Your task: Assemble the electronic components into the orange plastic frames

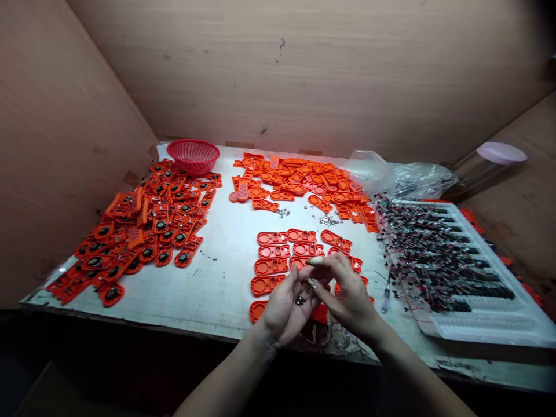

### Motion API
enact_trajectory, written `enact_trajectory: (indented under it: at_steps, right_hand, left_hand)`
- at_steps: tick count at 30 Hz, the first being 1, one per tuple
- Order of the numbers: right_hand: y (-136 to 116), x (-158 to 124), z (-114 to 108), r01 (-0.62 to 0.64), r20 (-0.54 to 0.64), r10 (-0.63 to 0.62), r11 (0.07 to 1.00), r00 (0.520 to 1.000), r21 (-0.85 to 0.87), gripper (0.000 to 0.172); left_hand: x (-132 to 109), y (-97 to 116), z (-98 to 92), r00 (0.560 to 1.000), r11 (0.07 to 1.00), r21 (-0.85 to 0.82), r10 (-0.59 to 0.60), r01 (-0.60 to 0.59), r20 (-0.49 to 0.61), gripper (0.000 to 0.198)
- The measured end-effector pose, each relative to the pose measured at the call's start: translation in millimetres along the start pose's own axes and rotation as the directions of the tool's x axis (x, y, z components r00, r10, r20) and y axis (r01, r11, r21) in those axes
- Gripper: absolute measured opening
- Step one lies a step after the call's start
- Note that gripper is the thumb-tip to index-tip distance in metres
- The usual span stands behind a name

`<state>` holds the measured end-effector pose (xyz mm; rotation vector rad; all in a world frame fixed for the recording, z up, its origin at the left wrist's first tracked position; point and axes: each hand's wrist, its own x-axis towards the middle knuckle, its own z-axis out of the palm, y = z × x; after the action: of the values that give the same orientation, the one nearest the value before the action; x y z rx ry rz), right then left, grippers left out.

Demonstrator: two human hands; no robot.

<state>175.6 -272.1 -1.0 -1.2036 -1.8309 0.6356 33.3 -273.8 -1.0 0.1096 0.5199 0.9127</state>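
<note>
My left hand (284, 307) is cupped palm up over the near edge of the table, with small dark parts (300, 300) lying in the palm. My right hand (347, 295) meets it from the right, fingers pinched together at the left hand's fingertips on something too small to name. Under and just beyond both hands lie rows of empty orange plastic shells (282, 255). A small screwdriver (385, 301) lies just right of my right hand.
A heap of orange shells fitted with black discs (143, 231) fills the left. More orange shells (304, 182) are piled at the back. A red basket (193, 155) stands back left. A white tray (490, 324) of wired components sits right, with clear bags (403, 176) behind it. Loose screws (328, 220) lie mid-table.
</note>
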Motion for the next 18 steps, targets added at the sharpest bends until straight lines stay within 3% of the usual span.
enact_trajectory:
  at_steps: [3, 6, 9, 13, 18]
  right_hand:
    - [14, -12, 0, -0.075, -0.089, 0.084, 0.992, 0.993, 0.098, 0.032]
    - [25, -34, 3, -0.137, -0.038, 0.140, 0.987, 0.989, 0.083, 0.030]
    - [24, -61, 12, -0.143, 0.026, 0.143, 0.990, 0.989, 0.019, 0.026]
    - [20, -85, 26, -0.122, -0.060, 0.117, 0.989, 0.991, -0.080, 0.024]
    - [28, -93, 35, -0.088, -0.100, 0.077, 0.989, 0.992, -0.116, 0.024]
  left_hand:
    - [-8, 3, -13.4, 0.994, 0.997, -0.023, 0.065, -0.067, -0.085, 0.043]
    - [-23, 3, -27.8, 0.981, 0.991, -0.052, 0.112, -0.121, -0.156, 0.043]
    - [-38, -7, -37.7, 0.977, 0.990, -0.093, 0.091, -0.110, -0.193, 0.041]
    - [-43, -26, -44.6, 0.971, 0.986, -0.133, 0.065, -0.098, -0.232, 0.040]
    - [-37, -35, -48.8, 0.958, 0.985, -0.117, 0.091, -0.127, -0.272, 0.037]
